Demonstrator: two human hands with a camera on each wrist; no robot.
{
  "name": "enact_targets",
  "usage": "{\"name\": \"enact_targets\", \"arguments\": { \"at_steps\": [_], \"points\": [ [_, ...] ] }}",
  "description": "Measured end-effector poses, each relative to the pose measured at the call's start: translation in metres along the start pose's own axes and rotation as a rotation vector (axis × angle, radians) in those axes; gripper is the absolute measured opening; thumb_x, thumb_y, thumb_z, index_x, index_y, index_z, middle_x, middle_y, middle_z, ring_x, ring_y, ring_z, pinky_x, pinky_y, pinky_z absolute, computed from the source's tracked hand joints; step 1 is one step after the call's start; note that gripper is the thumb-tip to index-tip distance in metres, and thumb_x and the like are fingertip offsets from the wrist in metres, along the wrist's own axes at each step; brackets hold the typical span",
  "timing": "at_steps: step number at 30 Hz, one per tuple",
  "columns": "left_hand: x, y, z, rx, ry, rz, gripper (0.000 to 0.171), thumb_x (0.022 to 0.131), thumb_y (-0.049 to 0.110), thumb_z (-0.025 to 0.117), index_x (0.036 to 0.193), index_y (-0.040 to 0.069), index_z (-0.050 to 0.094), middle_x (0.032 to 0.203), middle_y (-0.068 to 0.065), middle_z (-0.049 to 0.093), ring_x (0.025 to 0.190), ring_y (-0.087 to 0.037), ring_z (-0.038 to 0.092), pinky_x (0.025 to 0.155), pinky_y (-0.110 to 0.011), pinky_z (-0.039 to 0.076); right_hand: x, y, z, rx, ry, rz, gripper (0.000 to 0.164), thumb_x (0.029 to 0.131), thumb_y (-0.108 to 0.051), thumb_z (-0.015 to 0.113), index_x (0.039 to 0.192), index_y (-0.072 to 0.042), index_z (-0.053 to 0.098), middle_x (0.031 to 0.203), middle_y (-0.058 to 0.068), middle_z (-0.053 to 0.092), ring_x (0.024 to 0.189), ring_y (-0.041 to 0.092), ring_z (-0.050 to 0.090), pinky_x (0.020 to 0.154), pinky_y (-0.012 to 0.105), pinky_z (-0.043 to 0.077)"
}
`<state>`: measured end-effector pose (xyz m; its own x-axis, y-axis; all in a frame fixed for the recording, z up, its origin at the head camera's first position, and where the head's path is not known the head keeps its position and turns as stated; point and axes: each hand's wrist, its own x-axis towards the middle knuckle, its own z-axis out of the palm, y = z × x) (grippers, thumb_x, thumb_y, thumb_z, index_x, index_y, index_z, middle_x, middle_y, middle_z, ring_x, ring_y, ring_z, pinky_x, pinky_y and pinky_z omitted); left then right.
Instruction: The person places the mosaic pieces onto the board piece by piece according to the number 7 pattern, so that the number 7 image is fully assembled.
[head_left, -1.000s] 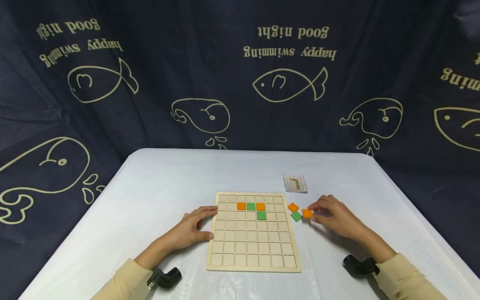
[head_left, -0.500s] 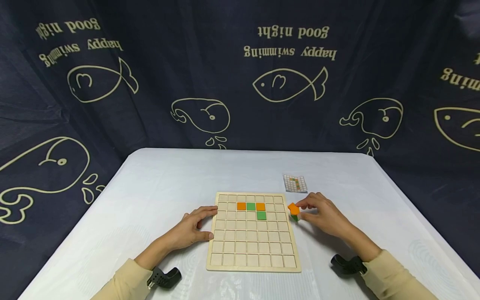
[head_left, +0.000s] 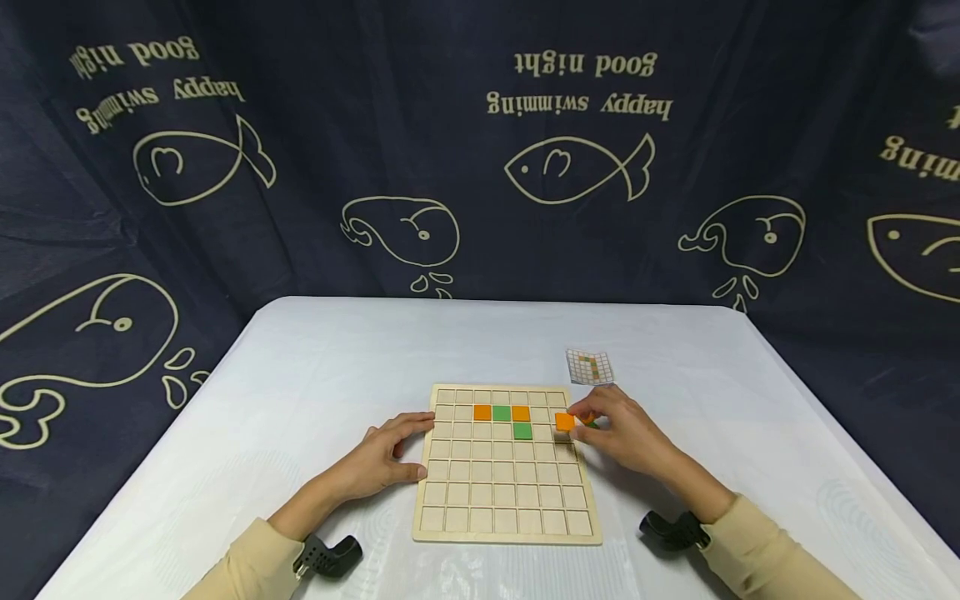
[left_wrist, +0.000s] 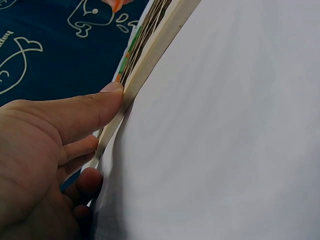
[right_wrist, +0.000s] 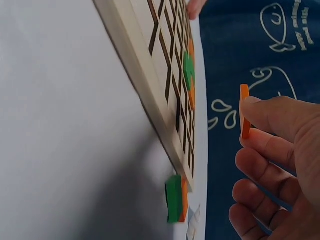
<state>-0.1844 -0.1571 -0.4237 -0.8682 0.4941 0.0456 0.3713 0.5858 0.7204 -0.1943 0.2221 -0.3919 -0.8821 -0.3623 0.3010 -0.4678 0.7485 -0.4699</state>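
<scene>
Seven square tiles show in all, and the pattern on the wooden grid board [head_left: 505, 497] looks a little over half laid. Four sit in its cells: in the second row from the far edge, a corner orange tile [head_left: 521, 413], with a middle green tile [head_left: 502, 413] to its left and an outer orange tile [head_left: 482, 412] left of that; then a lower green tile [head_left: 522, 431] in the cell just nearer than the corner one. The right hand [head_left: 622, 429] pinches a fifth, the held orange tile [head_left: 565, 422], between thumb and finger, raised over the board near its right edge and not yet in a cell. Left to lay, it seems, are a loose green tile [right_wrist: 173, 200] and a loose orange tile [right_wrist: 184, 200], close together on the table [head_left: 360, 350] just outside the board's right edge, near its far corner. The left hand [head_left: 378, 458] has thumb and fingers spread wide, their tips touching the board's left edge, which probably steadies it. Beyond the board's far right corner lies a printed grid card [head_left: 590, 367], whose coloured squares run across and then turn toward the near edge, as the laid ones do; they are too small to check each colour.
</scene>
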Motion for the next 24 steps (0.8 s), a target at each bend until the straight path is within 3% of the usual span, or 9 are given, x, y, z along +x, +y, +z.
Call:
{"name": "enact_targets", "arguments": {
  "at_steps": [6, 14, 19, 24],
  "points": [
    [0.0, 0.0, 0.0, -0.017, 0.001, 0.001, 0.067, 0.08, 0.03, 0.074, 0.139, 0.013, 0.047, 0.151, 0.003, 0.036, 0.126, -0.019, 0.04, 0.098, -0.054, 0.017, 0.002, -0.01, 0.005, 0.014, -0.032, 0.006, 0.02, 0.081, -0.02, 0.074, 0.1, -0.018, 0.07, 0.089, -0.006, 0.06, 0.084, 0.014, 0.049, 0.07, 0.025, 0.041],
    [0.0, 0.0, -0.001, 0.003, 0.0, 0.007, 0.067, 0.08, 0.031, 0.073, 0.139, 0.013, 0.047, 0.151, 0.003, 0.036, 0.099, -0.012, 0.044, 0.088, -0.042, 0.02, 0.003, -0.018, 0.011, 0.021, -0.02, -0.028, 0.019, 0.081, -0.019, 0.073, 0.099, -0.019, 0.07, 0.089, -0.008, 0.06, 0.085, 0.011, 0.048, 0.071, 0.025, 0.041],
    [0.0, -0.001, 0.0, 0.002, 0.001, 0.011, 0.067, 0.08, 0.032, 0.073, 0.139, 0.013, 0.047, 0.15, 0.003, 0.036, 0.101, -0.011, 0.044, 0.088, -0.04, 0.02, 0.003, -0.023, 0.017, 0.021, -0.014, -0.047, 0.019, 0.078, -0.019, 0.074, 0.097, -0.018, 0.07, 0.085, -0.008, 0.061, 0.083, 0.013, 0.049, 0.07, 0.024, 0.041],
    [0.0, -0.001, 0.0, -0.015, 0.001, 0.004, 0.067, 0.08, 0.031, 0.074, 0.139, 0.013, 0.047, 0.151, 0.004, 0.036, 0.107, -0.013, 0.044, 0.093, -0.048, 0.019, 0.004, -0.027, 0.022, 0.019, -0.021, -0.064, 0.019, 0.078, -0.018, 0.074, 0.097, -0.018, 0.071, 0.086, -0.008, 0.061, 0.082, 0.012, 0.047, 0.07, 0.023, 0.041]
  ]
}}
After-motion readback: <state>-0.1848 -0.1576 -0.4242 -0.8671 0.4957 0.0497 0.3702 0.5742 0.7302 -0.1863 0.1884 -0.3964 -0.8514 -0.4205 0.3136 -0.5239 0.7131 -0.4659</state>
